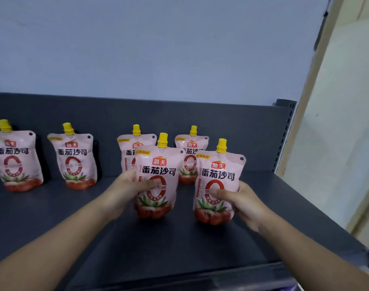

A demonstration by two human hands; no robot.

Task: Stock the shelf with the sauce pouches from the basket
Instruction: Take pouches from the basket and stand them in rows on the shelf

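Several pink sauce pouches with yellow caps stand on a dark grey shelf point(53, 211). My left hand point(129, 190) grips one upright pouch point(158, 171) by its left side, thumb across the front. My right hand point(240, 202) grips another upright pouch point(217, 177) from its right side. Both held pouches have their bases at the shelf surface, in front of the back row. Behind them stand two pouches point(129, 152) point(190, 156), partly hidden. Two more pouches point(15, 158) point(76, 158) stand at the left. The basket is out of view.
The shelf's dark back panel point(232, 122) runs behind the pouches, with a slotted upright post point(284, 131) at the right end. A pale wall point(337, 143) lies beyond the shelf's right edge. The shelf's front lip point(200, 276) is near my forearms.
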